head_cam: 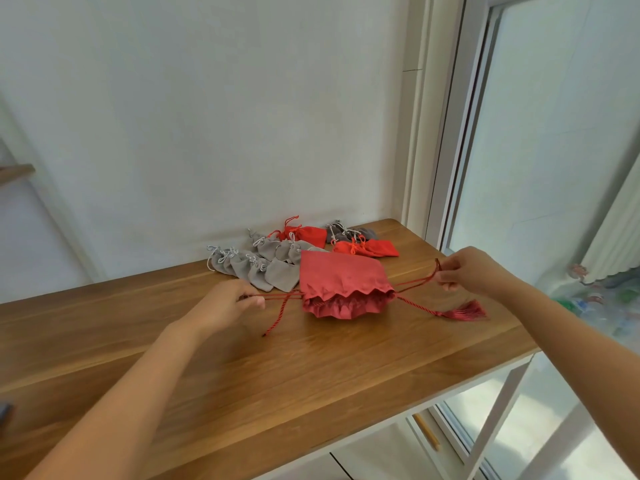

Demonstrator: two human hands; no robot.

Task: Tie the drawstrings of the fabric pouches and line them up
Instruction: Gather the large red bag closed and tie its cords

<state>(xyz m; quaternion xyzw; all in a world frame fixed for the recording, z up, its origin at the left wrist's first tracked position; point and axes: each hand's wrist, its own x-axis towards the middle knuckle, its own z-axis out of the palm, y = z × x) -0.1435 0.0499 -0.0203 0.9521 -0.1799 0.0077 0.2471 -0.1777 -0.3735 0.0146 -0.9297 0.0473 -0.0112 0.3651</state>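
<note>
A large red fabric pouch lies on the wooden table, its ruffled mouth gathered toward me. My left hand pinches the red drawstring coming out of the pouch's left side. On the other side, my right hand pinches the drawstring's loop, and both cords run taut from the pouch. A loose cord end with a red tassel lies on the table at the right. Behind the pouch sit several small grey pouches with tied strings and small red pouches.
The table stands against a white wall, with a window frame at the right. Its right edge ends near white table legs. A small red pouch and a dark grey pouch lie at the back.
</note>
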